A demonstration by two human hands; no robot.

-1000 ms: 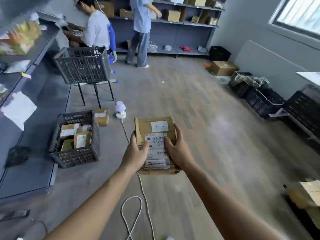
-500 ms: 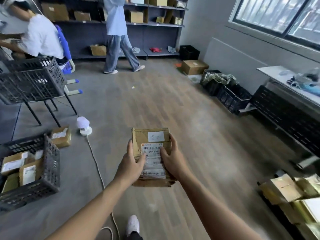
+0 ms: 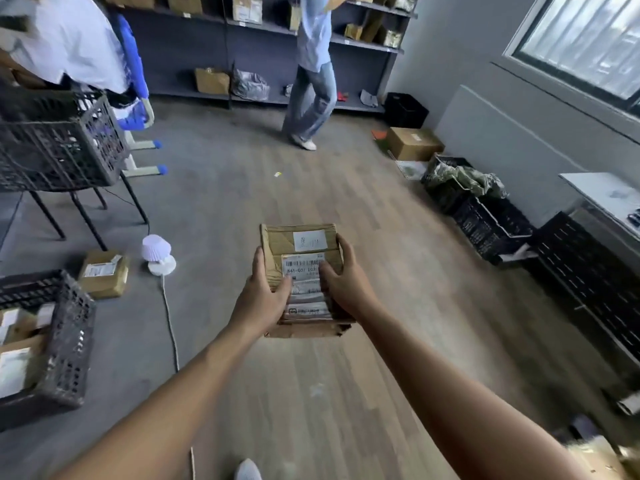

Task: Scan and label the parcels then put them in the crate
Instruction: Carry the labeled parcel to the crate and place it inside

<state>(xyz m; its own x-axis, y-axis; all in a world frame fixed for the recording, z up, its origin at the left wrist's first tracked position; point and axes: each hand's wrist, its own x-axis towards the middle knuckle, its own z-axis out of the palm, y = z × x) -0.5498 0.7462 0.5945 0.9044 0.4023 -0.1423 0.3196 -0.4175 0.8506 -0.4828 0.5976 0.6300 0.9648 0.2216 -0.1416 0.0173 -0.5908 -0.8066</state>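
Gripping a brown cardboard parcel (image 3: 300, 244) from both sides in the head view, the left hand (image 3: 263, 301) and right hand (image 3: 348, 287) hold it out in the air above the wood-pattern floor (image 3: 346, 393); the left fingers (image 3: 258, 263) wrap its left edge with the thumb laid over the top, and the right fingers (image 3: 341, 244) clamp its right edge the same way; between the two thumbs lies a shipping label (image 3: 304, 265) with a barcode, and just beyond the fingertips sits a small white sticker (image 3: 310, 239). Well to the left of the left fingers a black crate (image 3: 69, 348) stands on the floor, holding several labelled parcels (image 3: 14, 370); beyond it, apart from its rim, a loose parcel (image 3: 103, 273) lies flat; between that parcel and the left fingers stands a small white lamp-like device (image 3: 157, 255), its cord (image 3: 170, 320) trailing toward the camera. Far ahead of the fingertips a person in jeans (image 3: 313, 98) stands by shelving (image 3: 214, 46).
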